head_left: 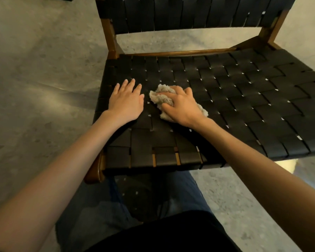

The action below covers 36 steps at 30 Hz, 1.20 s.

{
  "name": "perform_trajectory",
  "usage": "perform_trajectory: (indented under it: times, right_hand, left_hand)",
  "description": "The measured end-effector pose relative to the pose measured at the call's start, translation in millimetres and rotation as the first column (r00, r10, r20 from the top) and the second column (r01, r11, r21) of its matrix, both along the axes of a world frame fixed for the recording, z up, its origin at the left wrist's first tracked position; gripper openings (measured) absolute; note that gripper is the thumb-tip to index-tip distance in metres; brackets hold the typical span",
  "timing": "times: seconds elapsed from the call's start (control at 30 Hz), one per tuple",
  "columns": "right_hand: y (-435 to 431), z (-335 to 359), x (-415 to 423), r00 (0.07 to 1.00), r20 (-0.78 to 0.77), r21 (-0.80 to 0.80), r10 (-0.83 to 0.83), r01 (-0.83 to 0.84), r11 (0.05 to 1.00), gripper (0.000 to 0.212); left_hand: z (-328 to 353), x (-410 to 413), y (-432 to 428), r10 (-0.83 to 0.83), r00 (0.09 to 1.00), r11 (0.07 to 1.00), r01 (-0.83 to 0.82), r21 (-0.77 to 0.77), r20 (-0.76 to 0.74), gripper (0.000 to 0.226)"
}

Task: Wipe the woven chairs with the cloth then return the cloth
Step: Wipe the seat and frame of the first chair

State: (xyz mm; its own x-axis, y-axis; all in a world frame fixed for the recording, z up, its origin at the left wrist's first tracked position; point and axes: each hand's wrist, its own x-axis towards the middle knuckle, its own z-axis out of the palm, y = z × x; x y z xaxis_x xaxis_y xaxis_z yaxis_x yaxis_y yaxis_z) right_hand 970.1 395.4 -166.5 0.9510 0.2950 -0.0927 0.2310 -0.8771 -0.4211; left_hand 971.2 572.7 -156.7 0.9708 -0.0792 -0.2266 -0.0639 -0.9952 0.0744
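Risk first: cloth (164, 99) is bunched into a small wad, so each pass likely covers little, and its loose nap could snag in the slits between straps. Right hand (183, 108) grips it with curled fingers, pressed to the near-left part of the seat (244, 99). Left hand (126, 101) lies flat, fingers straight, just beside the cloth, holding nothing; leaning on it could make the straps sag. Far and right stretches of the weave and the backrest (189, 13) probably await wiping. Black woven straps on a brown wooden frame (110, 31); mottled grey concrete floor (35, 60), dim light.
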Motion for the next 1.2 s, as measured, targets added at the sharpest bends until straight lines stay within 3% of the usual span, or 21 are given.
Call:
perform_trajectory:
  times: [0.07,0.17,0.27,0.33,0.43,0.57,0.73,0.9,1.2]
  right_hand:
    - [-25,4,-9,0.999,0.016,-0.084,-0.037,0.038,0.996,0.049]
    - [-59,8,-17,0.974,0.039,-0.187,-0.223,0.226,0.956,0.048]
    - [-48,13,-29,0.956,0.003,-0.146,-0.293,0.29,0.946,0.048]
    - [-17,16,-41,0.977,-0.012,-0.091,-0.214,0.213,0.973,0.048]
    - [26,14,-64,0.996,0.086,-0.035,-0.013,0.016,0.999,0.046]
    - [9,24,-87,0.995,0.101,-0.019,0.001,0.0,1.0,0.047]
    - [-78,32,-97,0.966,0.183,-0.155,-0.182,0.211,0.965,0.046]
    - [-162,35,-100,0.858,0.3,-0.199,-0.416,0.483,0.852,0.042]
    - [-257,40,-111,0.65,0.482,-0.066,-0.588,0.696,0.715,0.043]
  left_hand:
    - [1,-6,-1,-0.003,1.0,1.0,0.003,-0.01,-0.002,0.051]
    - [3,-15,-3,0.006,1.0,0.999,-0.006,-0.035,-0.004,0.05]
    - [6,-24,-3,-0.002,1.0,0.999,0.002,-0.043,0.004,0.05]
    - [8,-30,-1,-0.003,1.0,0.999,0.004,-0.039,0.006,0.05]
    - [10,-37,3,-0.015,1.0,1.0,0.014,-0.027,-0.004,0.049]
    - [14,-43,2,0.012,1.0,1.0,-0.012,-0.013,-0.008,0.049]
    - [16,-49,-25,0.016,0.998,0.999,-0.018,-0.031,-0.063,0.049]
    - [23,-60,-70,-0.015,0.992,0.994,0.001,-0.106,-0.128,0.05]
    - [19,-76,-169,-0.214,0.972,0.953,0.186,-0.237,-0.099,0.052]
